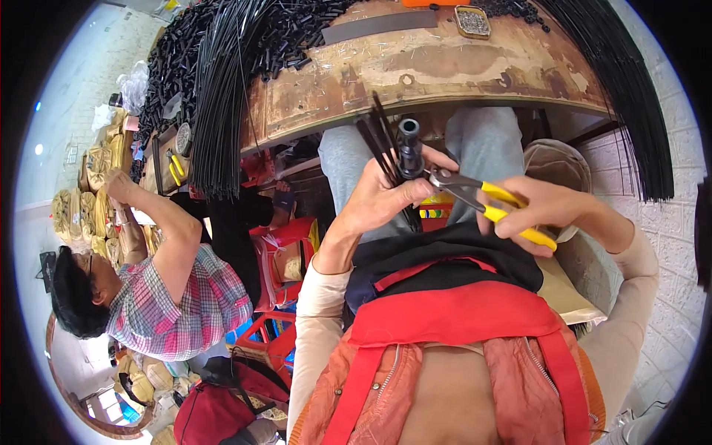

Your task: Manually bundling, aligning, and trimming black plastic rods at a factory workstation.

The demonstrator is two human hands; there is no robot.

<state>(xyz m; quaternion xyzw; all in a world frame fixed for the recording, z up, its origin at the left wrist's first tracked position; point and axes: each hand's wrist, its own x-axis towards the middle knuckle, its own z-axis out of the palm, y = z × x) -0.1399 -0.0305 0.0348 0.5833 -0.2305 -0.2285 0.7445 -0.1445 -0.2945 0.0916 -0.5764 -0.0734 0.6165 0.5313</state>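
Observation:
My left hand (374,200) is closed round a black tubular part (409,154), which stands with its hollow end up, and several thin black rods (377,137) that stick out beside it. Yellow-handled pincers (461,190) are gripped in my right hand (552,206), which is partly smeared by motion. Their metal jaws are at the tube's lower side, close to my left fingertips. Whether the jaws touch the tube or bite on something there, I cannot tell. Both hands are above my lap, in front of the table edge.
Ahead is a worn wooden table (415,70) with a flat dark strip (380,28), a small tray of metal bits (472,22) and heaped black tubes (282,37). Bundles of black rods (220,111) hang over its edge. A co-worker (182,300) sits at left, near red stools (285,259).

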